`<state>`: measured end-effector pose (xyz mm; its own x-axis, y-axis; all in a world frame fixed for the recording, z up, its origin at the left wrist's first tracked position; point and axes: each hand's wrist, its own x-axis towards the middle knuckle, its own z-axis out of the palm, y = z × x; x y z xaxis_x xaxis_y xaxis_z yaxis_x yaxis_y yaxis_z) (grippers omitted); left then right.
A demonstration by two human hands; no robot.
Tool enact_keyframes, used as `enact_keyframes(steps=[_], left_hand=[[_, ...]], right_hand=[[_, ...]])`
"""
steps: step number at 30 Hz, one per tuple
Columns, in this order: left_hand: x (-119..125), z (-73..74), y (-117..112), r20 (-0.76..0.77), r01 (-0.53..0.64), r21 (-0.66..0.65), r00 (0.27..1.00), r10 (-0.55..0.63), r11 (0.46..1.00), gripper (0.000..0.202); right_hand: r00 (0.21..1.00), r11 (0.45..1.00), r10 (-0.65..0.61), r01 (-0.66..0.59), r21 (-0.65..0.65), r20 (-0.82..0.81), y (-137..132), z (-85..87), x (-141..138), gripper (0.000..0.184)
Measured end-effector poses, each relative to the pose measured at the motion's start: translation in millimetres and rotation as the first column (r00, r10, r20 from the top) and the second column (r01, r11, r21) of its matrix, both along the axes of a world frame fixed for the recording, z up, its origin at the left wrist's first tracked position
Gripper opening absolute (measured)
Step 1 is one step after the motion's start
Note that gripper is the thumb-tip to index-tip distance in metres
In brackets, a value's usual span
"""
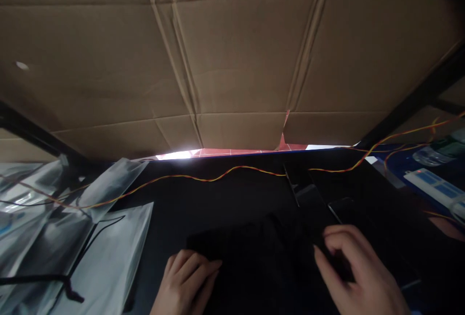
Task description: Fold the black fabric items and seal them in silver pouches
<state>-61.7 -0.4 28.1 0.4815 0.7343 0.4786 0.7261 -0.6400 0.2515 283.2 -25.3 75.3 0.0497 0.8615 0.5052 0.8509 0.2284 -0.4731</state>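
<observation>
A black cloth item (250, 252) lies spread on the black tabletop, its outline hard to make out in the dim light. My left hand (187, 276) is closed at the cloth's left side, thumb and fingers pressed together on its edge. On the other side, my right hand (358, 266) curls its fingers toward the thumb, with dark fabric seeming to lie between them. Just beyond the right hand are a dark phone-like slab (305, 187) and a smaller glossy dark object (341, 206).
Clear plastic bags (109, 252) lie at the left, a black bent cord-like piece (69, 286) on them. A red-yellow wire (218, 178) crosses the table's back. Cardboard (236, 53) walls the far side. A white-blue device (432, 189) and a bottle (432, 155) are at right.
</observation>
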Motion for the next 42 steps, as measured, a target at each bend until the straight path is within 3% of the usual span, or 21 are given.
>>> enact_keyframes(steps=[3, 6, 9, 13, 17, 21, 23, 25, 28, 32, 36, 39, 42], left_hand=[[7, 2.2, 2, 0.02, 0.039, -0.011, 0.999, -0.039, 0.999, 0.022], [6, 1.8, 4, 0.044, 0.068, 0.0, 0.997, -0.068, 0.998, 0.022], [2, -0.2, 6, 0.063, 0.083, 0.015, 0.994, -0.084, 0.996, 0.023], [2, -3.4, 4, 0.057, 0.038, 0.021, 0.998, -0.039, 0.999, 0.027], [5, -5.6, 2, -0.067, -0.046, 0.098, 0.996, 0.053, 0.994, 0.035], [4, -6.0, 1, -0.14, -0.025, 0.123, 0.989, 0.043, 0.992, 0.039], [2, -6.0, 1, -0.101, -0.05, 0.114, 0.993, 0.061, 0.992, 0.04], [0, -6.5, 0, -0.038, -0.1, 0.105, 0.994, 0.104, 0.989, 0.038], [-3, -8.8, -1, 0.02, -0.176, 0.037, 0.984, 0.176, 0.984, 0.037], [-6, -12.6, -2, 0.035, -0.219, -0.071, 0.974, 0.222, 0.973, 0.044], [-8, -11.1, -4, 0.048, -0.114, -0.102, 0.992, 0.119, 0.988, 0.042], [-5, -5.4, -2, 0.048, 0.002, -0.124, 0.999, 0.004, 0.992, 0.038], [-1, -2.0, 2, 0.055, 0.078, -0.133, 0.996, -0.072, 0.988, 0.035]], right_hand=[[0.968, 0.965, 0.247, -0.243, -0.097, 0.031, 5, 1.3, -48, 0.023], [0.94, 0.926, 0.342, -0.34, -0.164, -0.02, 9, -14.5, -90, 0.037], [0.891, 0.882, 0.434, -0.451, -0.138, -0.134, 9, -23.0, -92, 0.043], [0.959, 0.958, 0.284, -0.285, -0.046, -0.028, 10, -27.2, -54, 0.038], [0.98, 0.99, 0.133, -0.123, -0.076, 0.149, 14, -51.1, -42, 0.034], [1.0, 0.999, 0.002, -0.002, -0.04, 0.002, 13, -65.4, -49, 0.038], [0.99, 0.994, -0.088, 0.081, -0.073, -0.107, 11, -62.9, -41, 0.04], [0.984, 0.985, -0.132, 0.117, -0.13, -0.115, 10, -58.6, -29, 0.037], [0.996, 0.985, -0.061, 0.049, -0.165, -0.068, 9, -54.8, -18, 0.029], [0.996, 0.986, -0.008, -0.007, -0.164, -0.09, 13, -49.7, -25, 0.029], [0.996, 0.993, -0.019, 0.009, -0.115, -0.086, 12, -29.3, -26, 0.026], [0.999, 0.999, -0.036, 0.036, 0.0, 0.041, 7, -11.2, -32, 0.02], [0.987, 0.996, 0.087, -0.09, 0.018, 0.136, 3, -4.2, -64, 0.015]])
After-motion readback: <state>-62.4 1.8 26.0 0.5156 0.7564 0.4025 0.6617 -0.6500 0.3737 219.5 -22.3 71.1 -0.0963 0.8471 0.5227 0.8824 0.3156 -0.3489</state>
